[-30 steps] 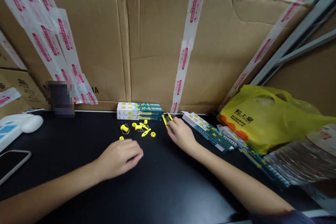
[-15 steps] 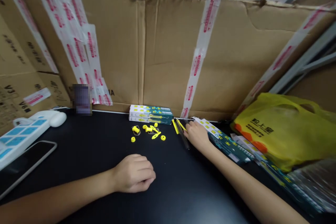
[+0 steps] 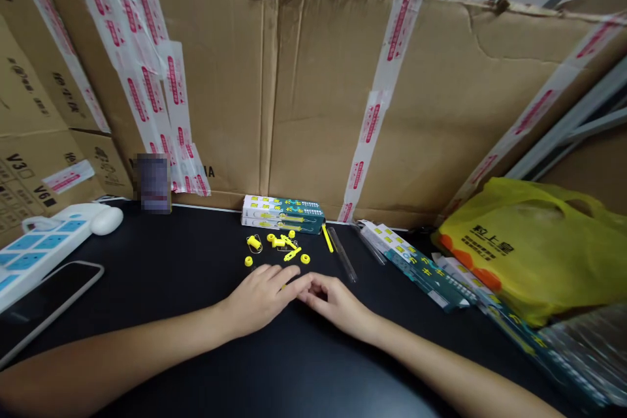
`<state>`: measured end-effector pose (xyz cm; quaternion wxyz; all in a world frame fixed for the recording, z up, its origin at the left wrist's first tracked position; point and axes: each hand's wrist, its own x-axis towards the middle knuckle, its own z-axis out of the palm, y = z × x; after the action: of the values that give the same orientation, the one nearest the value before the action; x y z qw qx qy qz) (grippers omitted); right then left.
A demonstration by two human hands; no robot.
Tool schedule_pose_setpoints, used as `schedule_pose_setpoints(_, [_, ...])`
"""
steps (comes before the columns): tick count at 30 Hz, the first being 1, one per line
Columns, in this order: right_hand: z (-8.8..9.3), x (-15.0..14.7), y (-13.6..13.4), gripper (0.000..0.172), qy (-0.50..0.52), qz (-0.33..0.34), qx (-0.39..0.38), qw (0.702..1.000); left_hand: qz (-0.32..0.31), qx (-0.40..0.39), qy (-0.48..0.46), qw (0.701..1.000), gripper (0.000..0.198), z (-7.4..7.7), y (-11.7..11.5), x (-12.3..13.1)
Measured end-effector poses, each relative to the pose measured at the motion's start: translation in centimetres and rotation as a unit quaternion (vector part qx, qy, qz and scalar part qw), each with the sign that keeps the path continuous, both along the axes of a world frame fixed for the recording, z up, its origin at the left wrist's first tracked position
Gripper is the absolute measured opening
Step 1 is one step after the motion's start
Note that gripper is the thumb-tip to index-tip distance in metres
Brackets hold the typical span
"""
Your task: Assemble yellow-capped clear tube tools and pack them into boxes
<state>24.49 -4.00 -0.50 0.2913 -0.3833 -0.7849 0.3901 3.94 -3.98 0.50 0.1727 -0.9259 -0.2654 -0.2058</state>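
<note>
My left hand (image 3: 262,297) and my right hand (image 3: 340,307) meet over the black table, fingertips touching. Both are closed. A speck of yellow shows at my left fingers, seemingly the end of a thin yellow stick (image 3: 284,286) that the fingers mostly cover. Just beyond them lie small yellow plastic parts: a spool-like piece (image 3: 253,243), a ring (image 3: 305,258), a small cap (image 3: 248,261) and a flat pointed piece (image 3: 292,254), with thin wire pieces among them. Another yellow stick (image 3: 327,238) lies beside a clear tube (image 3: 341,255); a second clear tube (image 3: 373,245) is farther right.
Printed boxes (image 3: 283,214) are stacked against the cardboard wall (image 3: 318,104). More flat boxes (image 3: 416,264) lie on the right, near a yellow plastic bag (image 3: 529,241). At left are a power strip (image 3: 59,235) and a phone (image 3: 49,307).
My right hand has come back left from the sticks and tubes to meet my left hand, which moved slightly up and right. One yellow stick has gone from beside the tubes, and the tubes lie farther apart.
</note>
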Motion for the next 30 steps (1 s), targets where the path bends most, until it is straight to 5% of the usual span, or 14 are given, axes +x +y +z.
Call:
schedule_pose_setpoints(4, [-0.7,0.1,0.1,0.031,0.044,-0.008,-0.066,0.997,0.010,-0.030,0.014,0.999,0.031,-1.5,0.2,-0.2])
schedule_pose_setpoints(10, [-0.4,0.9,0.8,0.047,0.127,-0.055,-0.127,0.982,0.001,-0.119,-0.071,0.990,0.023,-1.4,1.6,-0.4])
schedule_pose_setpoints(15, [-0.7,1.0,0.9,0.037,0.173,-0.086,-0.136,0.972,-0.011,-0.158,-0.090,0.983,0.023,-1.5,2.0,-0.5])
schedule_pose_setpoints(22, [-1.3,1.0,1.5,0.019,0.199,-0.174,-0.034,0.964,-0.014,-0.156,-0.093,0.983,0.023,-1.7,2.0,-0.7])
schedule_pose_setpoints(30, [-1.6,0.7,0.9,0.009,0.087,-0.154,0.069,0.982,-0.024,-0.101,-0.059,0.993,0.021,-1.7,1.8,-0.4])
